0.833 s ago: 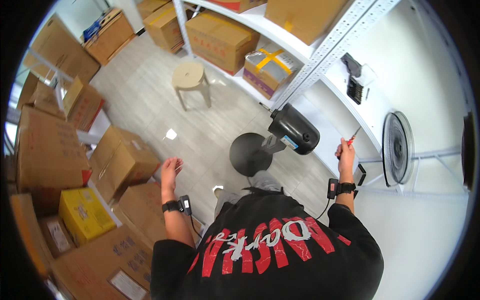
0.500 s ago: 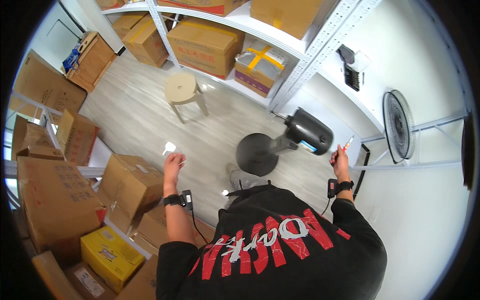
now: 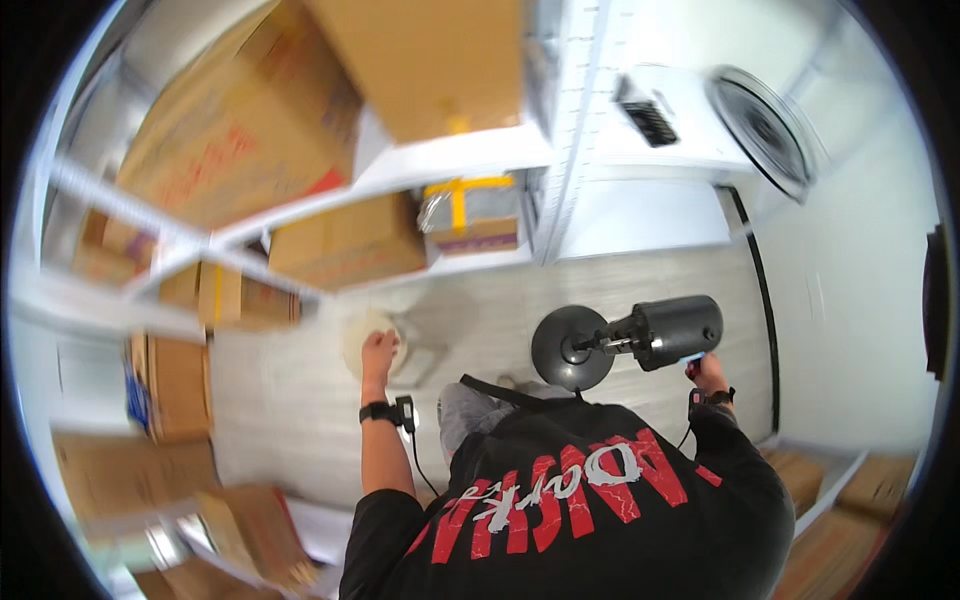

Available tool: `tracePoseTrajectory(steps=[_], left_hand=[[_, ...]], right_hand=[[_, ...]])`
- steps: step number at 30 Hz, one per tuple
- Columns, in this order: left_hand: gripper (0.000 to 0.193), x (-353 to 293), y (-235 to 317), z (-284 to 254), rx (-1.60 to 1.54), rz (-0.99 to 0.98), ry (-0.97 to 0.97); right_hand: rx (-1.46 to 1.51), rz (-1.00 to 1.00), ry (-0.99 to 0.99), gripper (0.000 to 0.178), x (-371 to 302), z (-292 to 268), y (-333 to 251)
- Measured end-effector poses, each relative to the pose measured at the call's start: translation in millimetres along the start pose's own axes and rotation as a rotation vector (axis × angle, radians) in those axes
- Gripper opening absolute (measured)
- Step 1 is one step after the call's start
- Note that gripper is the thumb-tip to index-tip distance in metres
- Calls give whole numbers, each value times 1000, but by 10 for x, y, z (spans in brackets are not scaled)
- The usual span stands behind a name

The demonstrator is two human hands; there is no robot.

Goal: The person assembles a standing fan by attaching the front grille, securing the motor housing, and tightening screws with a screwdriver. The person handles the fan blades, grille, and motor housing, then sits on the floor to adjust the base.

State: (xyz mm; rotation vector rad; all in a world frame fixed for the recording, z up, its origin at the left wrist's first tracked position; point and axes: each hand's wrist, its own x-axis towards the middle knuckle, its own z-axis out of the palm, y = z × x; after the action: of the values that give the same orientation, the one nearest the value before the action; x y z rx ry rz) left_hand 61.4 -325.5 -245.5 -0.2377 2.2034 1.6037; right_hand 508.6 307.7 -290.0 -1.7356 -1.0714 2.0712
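Note:
A black fan motor on a stand (image 3: 680,332) with a round base (image 3: 562,340) stands on the floor ahead of me, its metal shaft pointing left. My right hand (image 3: 710,372) is closed around a slim red-handled tool (image 3: 693,369), perhaps a screwdriver, just at the near side of the motor; whether it touches the housing I cannot tell. My left hand (image 3: 379,354) appears above a cream stool (image 3: 360,330) and partly covers it. Its fingers are curled together, and whatever they may hold is hidden by blur. A strap with a small device circles each wrist.
Shelving (image 3: 460,155) with cardboard boxes (image 3: 350,240) runs along the far side. At the upper right a fan grille (image 3: 762,132) leans by a shelf bearing a dark tray of small parts (image 3: 650,120). More cartons (image 3: 135,475) stand at lower left, others (image 3: 825,555) at lower right.
My view has swung round, bringing the shelving closer and the stool under my left hand. The right hand, still gripping the tool, shows lower in the picture, with the motor shaft now pointing more level.

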Motion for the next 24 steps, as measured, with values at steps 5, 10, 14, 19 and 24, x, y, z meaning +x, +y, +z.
tracePoseTrajectory(steps=[5, 10, 14, 19, 24], left_hand=[[25, 844, 583, 121, 312, -91, -325], [28, 1706, 746, 549, 666, -5, -610], [34, 2234, 736, 1780, 962, 38, -1072], [31, 2115, 222, 3171, 1359, 528, -1508], [33, 2592, -1639, 3337, 1659, 1075, -2277]], right_hand=[[242, -86, -42, 30, -480, 272, 750], [235, -159, 31, 36, -625, 720, 1899], [244, 28, 172, 32, -1031, 1260, 2658], [284, 84, 244, 32, -1717, 1704, 3403], [221, 217, 421, 29, -2402, 2293, 3425]])
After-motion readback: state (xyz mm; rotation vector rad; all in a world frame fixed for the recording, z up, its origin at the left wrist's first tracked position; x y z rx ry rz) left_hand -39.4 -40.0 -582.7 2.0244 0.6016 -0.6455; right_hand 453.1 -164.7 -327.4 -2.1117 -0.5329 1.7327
